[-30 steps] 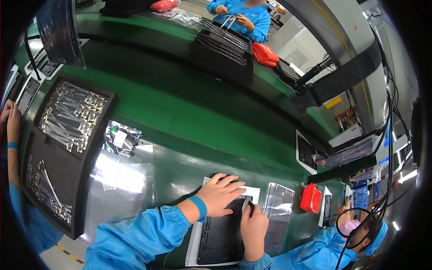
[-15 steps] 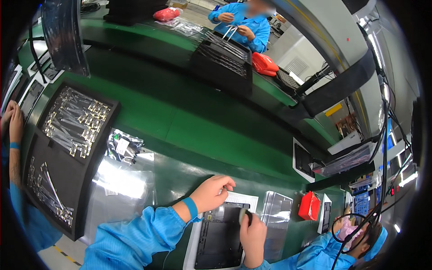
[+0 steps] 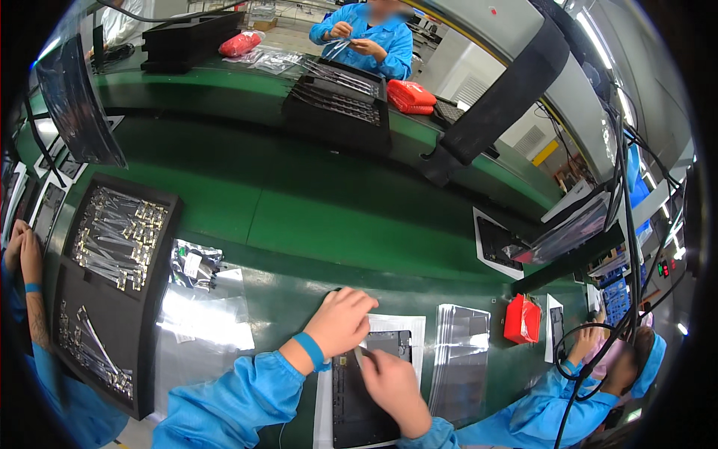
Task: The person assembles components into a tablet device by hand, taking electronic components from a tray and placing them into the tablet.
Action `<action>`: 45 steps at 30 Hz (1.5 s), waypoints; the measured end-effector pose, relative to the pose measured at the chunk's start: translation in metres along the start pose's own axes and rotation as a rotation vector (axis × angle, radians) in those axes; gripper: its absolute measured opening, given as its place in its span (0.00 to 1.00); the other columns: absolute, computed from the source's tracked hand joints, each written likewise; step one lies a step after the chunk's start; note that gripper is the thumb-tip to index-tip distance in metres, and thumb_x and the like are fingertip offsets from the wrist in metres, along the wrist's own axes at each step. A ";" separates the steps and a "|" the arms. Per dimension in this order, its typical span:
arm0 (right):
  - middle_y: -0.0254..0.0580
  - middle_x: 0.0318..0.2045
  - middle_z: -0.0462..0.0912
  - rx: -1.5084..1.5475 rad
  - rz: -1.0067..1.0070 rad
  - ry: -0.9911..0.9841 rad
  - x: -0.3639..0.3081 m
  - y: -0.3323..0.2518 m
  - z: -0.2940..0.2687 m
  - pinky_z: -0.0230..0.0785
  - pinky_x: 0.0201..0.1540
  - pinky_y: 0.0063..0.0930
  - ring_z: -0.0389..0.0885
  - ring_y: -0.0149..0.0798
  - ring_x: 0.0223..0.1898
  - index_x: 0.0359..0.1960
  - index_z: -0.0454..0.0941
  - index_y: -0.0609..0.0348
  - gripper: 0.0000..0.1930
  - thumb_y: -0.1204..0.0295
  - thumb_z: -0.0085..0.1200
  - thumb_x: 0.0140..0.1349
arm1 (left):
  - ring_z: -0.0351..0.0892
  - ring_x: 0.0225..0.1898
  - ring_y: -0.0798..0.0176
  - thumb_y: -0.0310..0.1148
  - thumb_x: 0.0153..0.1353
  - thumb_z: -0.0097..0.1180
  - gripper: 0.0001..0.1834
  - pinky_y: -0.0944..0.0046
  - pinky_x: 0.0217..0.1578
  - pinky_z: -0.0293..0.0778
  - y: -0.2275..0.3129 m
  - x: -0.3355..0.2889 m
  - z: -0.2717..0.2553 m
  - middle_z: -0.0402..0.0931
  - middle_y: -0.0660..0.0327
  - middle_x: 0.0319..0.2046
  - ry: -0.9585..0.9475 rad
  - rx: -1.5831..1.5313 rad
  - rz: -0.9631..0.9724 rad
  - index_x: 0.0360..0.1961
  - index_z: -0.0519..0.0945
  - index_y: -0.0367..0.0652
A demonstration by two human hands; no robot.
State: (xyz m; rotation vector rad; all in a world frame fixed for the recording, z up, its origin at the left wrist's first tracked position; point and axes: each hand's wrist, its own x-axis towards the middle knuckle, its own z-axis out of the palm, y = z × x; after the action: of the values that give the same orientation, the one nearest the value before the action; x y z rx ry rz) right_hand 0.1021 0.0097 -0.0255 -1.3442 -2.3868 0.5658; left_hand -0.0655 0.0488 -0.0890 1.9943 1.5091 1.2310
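Note:
A flat black panel (image 3: pixel 359 408) lies on a white sheet (image 3: pixel 404 326) at the near edge of the green bench. My left hand (image 3: pixel 342 322) rests on the panel's upper left corner, fingers curled, a blue band on the wrist. My right hand (image 3: pixel 394 389) lies on the panel's middle with its fingers pointing up-left and pressed to the surface. Whether a small part sits under the fingers is hidden.
A black tray (image 3: pixel 112 284) of small metal parts stands at the left, with clear bags (image 3: pixel 196 263) beside it. A stack of clear sleeves (image 3: pixel 461 352) and a red box (image 3: pixel 522 319) lie at the right. Other people work at the left, right and far side.
The view has tilted down and toward the bench. My left hand stays at the panel's top corner; my right hand has slid from the panel's right edge onto its middle.

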 end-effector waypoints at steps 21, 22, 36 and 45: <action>0.33 0.34 0.68 0.616 0.187 0.359 -0.074 0.099 -0.066 0.63 0.38 0.20 0.68 0.26 0.30 0.41 0.71 0.62 0.10 0.83 0.42 0.59 | 0.80 0.31 0.53 0.41 0.62 0.60 0.13 0.55 0.33 0.74 0.047 0.009 -0.013 0.77 0.60 0.24 -0.096 0.322 0.139 0.31 0.73 0.44; 0.36 0.40 0.71 0.528 0.291 0.237 -0.074 0.096 -0.073 0.64 0.40 0.21 0.69 0.25 0.31 0.50 0.69 0.63 0.17 0.83 0.46 0.58 | 0.80 0.29 0.52 0.40 0.62 0.60 0.14 0.54 0.31 0.75 0.054 0.010 -0.019 0.77 0.60 0.22 -0.078 0.246 0.164 0.30 0.72 0.43; 0.38 0.37 0.84 0.829 0.488 0.022 0.056 0.119 -0.062 0.73 0.45 0.29 0.81 0.32 0.39 0.45 0.81 0.68 0.13 0.73 0.61 0.62 | 0.70 0.52 0.47 0.34 0.58 0.60 0.20 0.51 0.50 0.65 -0.002 0.021 -0.045 0.71 0.52 0.51 0.562 0.176 -0.149 0.50 0.74 0.38; 0.45 0.35 0.86 0.452 0.460 -0.061 0.242 0.106 -0.040 0.77 0.41 0.32 0.85 0.38 0.37 0.41 0.81 0.72 0.21 0.61 0.64 0.61 | 0.75 0.42 0.52 0.30 0.56 0.55 0.08 0.54 0.43 0.66 -0.017 0.014 -0.028 0.77 0.58 0.38 0.401 0.146 -0.102 0.38 0.77 0.44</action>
State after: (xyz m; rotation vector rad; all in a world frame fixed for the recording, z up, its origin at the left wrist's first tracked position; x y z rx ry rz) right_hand 0.0790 0.2758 -0.0200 -1.6657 -1.8221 1.1998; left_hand -0.0976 0.0619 -0.0792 1.8016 1.9095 1.5868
